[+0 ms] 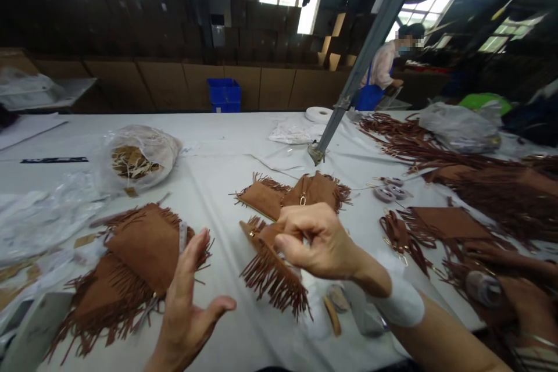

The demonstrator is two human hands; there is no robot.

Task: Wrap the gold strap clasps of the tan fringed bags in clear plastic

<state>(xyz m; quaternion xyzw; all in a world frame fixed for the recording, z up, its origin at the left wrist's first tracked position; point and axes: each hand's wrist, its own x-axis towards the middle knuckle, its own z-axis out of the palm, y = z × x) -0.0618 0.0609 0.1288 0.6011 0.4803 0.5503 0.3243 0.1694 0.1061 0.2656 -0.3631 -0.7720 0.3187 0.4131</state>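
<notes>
My right hand [311,241] is closed on the upper edge of a small brown suede fringed bag [279,267], which hangs tilted over the table with its fringe spread below. A small metal fitting shows at its left corner. My left hand [185,302] is held up with the fingers straight and the thumb apart, holding nothing. Behind and left of it lie stacked brown fringed pieces [143,247]. Just beyond my right hand are more fringed suede pieces [264,197], one with a gold-coloured clasp. My right fingertips are partly hidden.
A clear bag of scraps [135,157] stands at left. A slanted grey post [370,52] rises from the white table [218,139]. Brown straps [396,136] and fringed pieces lie at right, near another person's hands [523,296]. Beyond the table are a blue crate [224,96] and a person [379,72].
</notes>
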